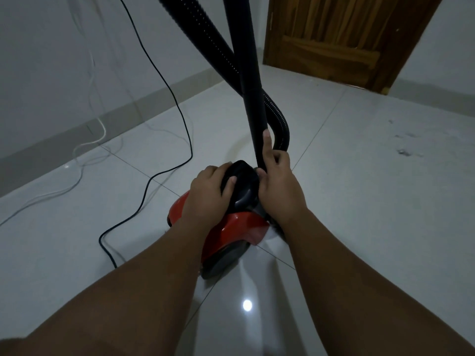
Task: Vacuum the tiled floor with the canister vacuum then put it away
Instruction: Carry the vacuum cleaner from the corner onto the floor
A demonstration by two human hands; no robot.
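A red canister vacuum (pixel 239 227) sits on the glossy tiled floor (pixel 359 201) right in front of me. My left hand (pixel 208 194) grips the black part on top of it (pixel 243 186). My right hand (pixel 279 186) is wrapped around the lower end of the smooth black wand (pixel 253 86), which rises out of the top of the frame. The ribbed black hose (pixel 280 124) loops behind the wand and crosses it higher up. Where the wand's end meets the vacuum is hidden by my hands.
The black power cord (pixel 177 104) trails from the vacuum's left side across the floor and up the wall. White cables (pixel 84 150) lie along the grey skirting at left. A wooden door (pixel 341 37) stands at the back right. Dust specks (pixel 403 150) lie at right.
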